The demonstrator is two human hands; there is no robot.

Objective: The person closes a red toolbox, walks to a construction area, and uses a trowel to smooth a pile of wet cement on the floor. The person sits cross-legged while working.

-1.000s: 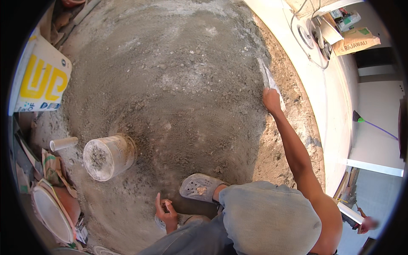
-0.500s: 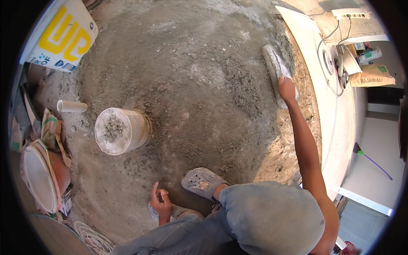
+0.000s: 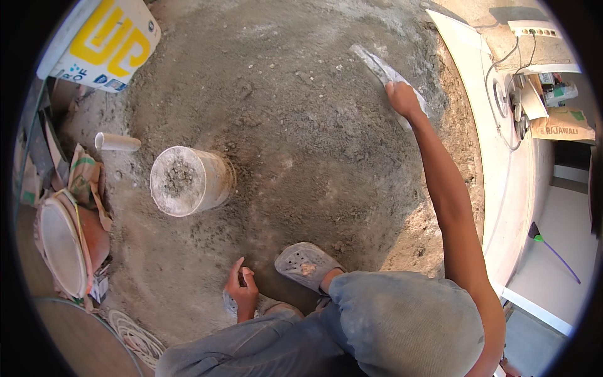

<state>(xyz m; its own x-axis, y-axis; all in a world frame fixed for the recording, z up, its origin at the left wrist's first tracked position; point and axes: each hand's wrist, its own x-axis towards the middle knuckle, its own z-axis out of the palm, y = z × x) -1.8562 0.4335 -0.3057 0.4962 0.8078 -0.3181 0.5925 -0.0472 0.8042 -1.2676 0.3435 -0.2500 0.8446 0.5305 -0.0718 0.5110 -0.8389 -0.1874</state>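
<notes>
At the far right of the grey mortar surface [image 3: 295,144], my right hand [image 3: 403,98] is closed around a long, pale plastering float [image 3: 375,65]. Its blade lies slanted on the rough mortar, pointing up and left. My right arm is stretched out. My left hand [image 3: 242,288] hovers near my shin, beside my clog [image 3: 306,267]. Its fingers are loosely bent and apart, holding nothing.
An upright capped pipe [image 3: 195,180] stands in the mortar, with a shorter pipe [image 3: 117,142] to its left. At the left edge are a bucket [image 3: 65,247] and a coiled hose [image 3: 133,336]. A pale ledge [image 3: 475,113] borders the right, with a power strip [image 3: 534,29] beyond.
My right hand has swept the float left and farther away over the mortar, turning its blade more slanted. My left hand stays by my leg. The whole view has shifted slightly.
</notes>
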